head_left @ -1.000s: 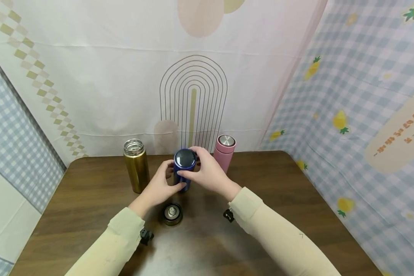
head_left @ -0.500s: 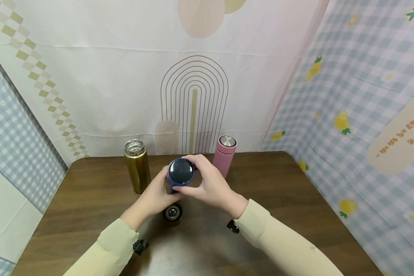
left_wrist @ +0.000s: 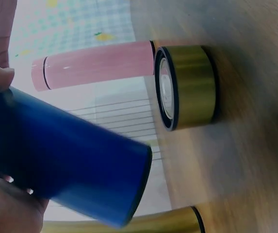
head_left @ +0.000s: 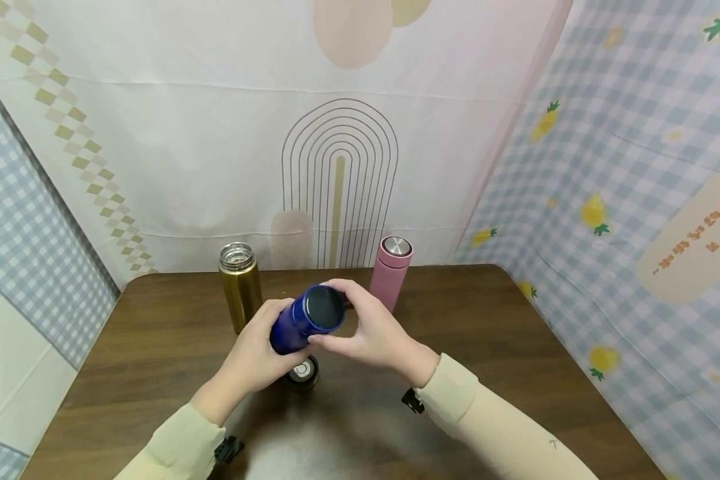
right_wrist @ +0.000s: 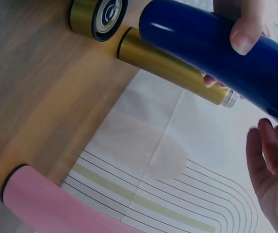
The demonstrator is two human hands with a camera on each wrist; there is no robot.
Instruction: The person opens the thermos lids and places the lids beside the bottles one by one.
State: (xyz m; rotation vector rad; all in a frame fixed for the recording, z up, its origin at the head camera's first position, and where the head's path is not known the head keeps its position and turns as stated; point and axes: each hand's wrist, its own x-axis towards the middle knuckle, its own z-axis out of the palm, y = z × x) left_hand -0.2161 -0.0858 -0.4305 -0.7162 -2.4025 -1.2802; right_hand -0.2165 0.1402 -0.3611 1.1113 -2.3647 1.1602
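A blue thermos bottle [head_left: 291,331] with a dark, glossy cap top [head_left: 326,307] is held above the table, tilted with its cap toward the right. My left hand [head_left: 253,350] grips its body from the left. Around the cap end, my right hand [head_left: 375,328] has its thumb in front and fingers behind. In the left wrist view, the base of the blue thermos [left_wrist: 85,160] hangs off the tabletop. Under the hands, a gold lid [head_left: 303,375] lies on the table with its inner side up; the left wrist partly covers that area.
Left of the hands stands a gold thermos [head_left: 240,290], uncapped, its steel mouth showing. A pink thermos [head_left: 389,280] with a silver-topped lid stands behind my right hand. The brown wooden table [head_left: 456,347] meets a white patterned cloth [head_left: 216,160] at the back.
Both hands have lifted the blue thermos and brought it nearer. It was upright and now leans with its cap to the right. The gold and pink thermoses have stayed put.
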